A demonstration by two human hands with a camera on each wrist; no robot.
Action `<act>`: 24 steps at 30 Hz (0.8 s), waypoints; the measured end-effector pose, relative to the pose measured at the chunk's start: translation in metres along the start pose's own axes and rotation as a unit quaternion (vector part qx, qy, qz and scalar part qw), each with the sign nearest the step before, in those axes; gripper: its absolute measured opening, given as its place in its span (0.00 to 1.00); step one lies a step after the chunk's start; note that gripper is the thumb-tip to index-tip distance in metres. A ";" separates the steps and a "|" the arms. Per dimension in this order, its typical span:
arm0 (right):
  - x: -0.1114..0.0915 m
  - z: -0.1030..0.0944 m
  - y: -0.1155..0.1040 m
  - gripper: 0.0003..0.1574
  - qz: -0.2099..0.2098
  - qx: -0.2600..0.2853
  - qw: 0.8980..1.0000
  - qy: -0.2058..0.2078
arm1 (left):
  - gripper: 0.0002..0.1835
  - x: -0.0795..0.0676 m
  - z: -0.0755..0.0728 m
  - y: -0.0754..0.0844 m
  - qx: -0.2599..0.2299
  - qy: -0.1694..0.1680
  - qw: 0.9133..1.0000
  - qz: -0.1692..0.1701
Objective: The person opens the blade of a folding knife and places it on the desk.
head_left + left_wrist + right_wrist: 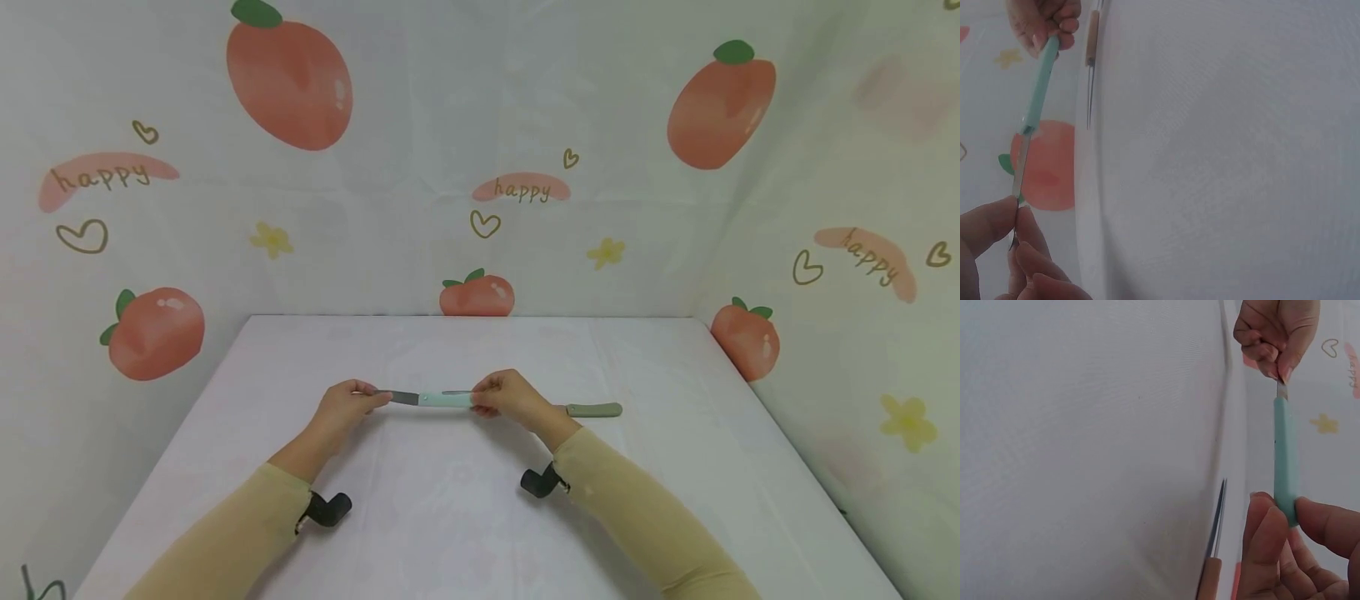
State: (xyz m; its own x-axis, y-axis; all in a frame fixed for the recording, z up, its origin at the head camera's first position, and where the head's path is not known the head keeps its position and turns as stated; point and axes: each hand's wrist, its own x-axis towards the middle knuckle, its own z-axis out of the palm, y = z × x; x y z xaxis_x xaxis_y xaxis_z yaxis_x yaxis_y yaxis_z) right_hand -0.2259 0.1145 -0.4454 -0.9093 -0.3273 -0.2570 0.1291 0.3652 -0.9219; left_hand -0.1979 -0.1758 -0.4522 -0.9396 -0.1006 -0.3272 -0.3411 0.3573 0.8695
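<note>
A knife with a mint-green handle (445,400) is held level above the table, its grey blade (404,397) pointing left. My left hand (341,417) pinches the blade near its tip between thumb and fingers. The far end of the handle is pinched by my right hand (517,404). Behind the held knife lies a slim tool with a brown handle (1092,39) and a pointed metal end (1217,515); in the head view my right hand hides most of it. Right of that hand lies an olive-green handle (594,410), its metal part mostly covered.
The table (435,517) has a white cover. Behind and beside it hangs a pale cloth (420,108) printed with fruit, hearts and flowers. A small black camera (327,509) is worn at the left wrist, another black camera (540,482) at the right.
</note>
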 end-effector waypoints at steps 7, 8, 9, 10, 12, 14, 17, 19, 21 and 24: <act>0.000 0.004 0.003 0.08 0.009 -0.024 1.000 0.006 | 0.24 -0.001 -0.005 -0.002 0.068 -0.034 0.997 -0.007; 0.000 0.004 0.004 0.07 0.010 -0.033 0.999 0.009 | 0.23 0.000 -0.006 -0.002 0.078 -0.037 0.996 -0.005; 0.001 0.005 0.005 0.07 0.010 -0.045 0.999 0.011 | 0.23 0.001 -0.006 -0.003 0.089 -0.038 0.995 -0.003; 0.001 0.005 0.006 0.07 0.011 -0.055 0.998 0.012 | 0.23 0.002 -0.006 -0.004 0.099 -0.040 0.994 0.000; 0.001 0.006 0.007 0.06 0.015 -0.077 0.997 0.015 | 0.22 0.004 -0.006 -0.005 0.122 -0.040 0.992 0.008; 0.001 0.008 0.009 0.06 0.015 -0.095 0.995 0.016 | 0.22 0.005 -0.006 -0.006 0.142 -0.040 0.989 0.014; 0.001 0.009 0.009 0.06 0.015 -0.118 0.993 0.018 | 0.21 0.006 -0.006 -0.006 0.166 -0.042 0.985 0.020; 0.001 0.009 0.008 0.06 0.016 -0.132 0.991 0.020 | 0.19 0.007 -0.006 -0.006 0.177 -0.044 0.983 0.022; 0.001 0.009 0.007 0.06 0.014 -0.152 0.988 0.022 | 0.19 0.006 -0.007 -0.005 0.198 -0.045 0.979 0.026; 0.001 0.009 0.005 0.07 0.015 -0.176 0.984 0.022 | 0.18 0.006 -0.007 -0.003 0.228 -0.049 0.972 0.033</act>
State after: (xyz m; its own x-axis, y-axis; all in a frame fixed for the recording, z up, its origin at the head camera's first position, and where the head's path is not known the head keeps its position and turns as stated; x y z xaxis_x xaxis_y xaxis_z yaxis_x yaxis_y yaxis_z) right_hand -0.2223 0.1080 -0.4526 -0.9245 -0.2758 -0.2629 0.0185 0.6567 -0.7540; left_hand -0.2029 -0.1840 -0.4544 -0.9438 0.0181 -0.3301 -0.2108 0.7362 0.6432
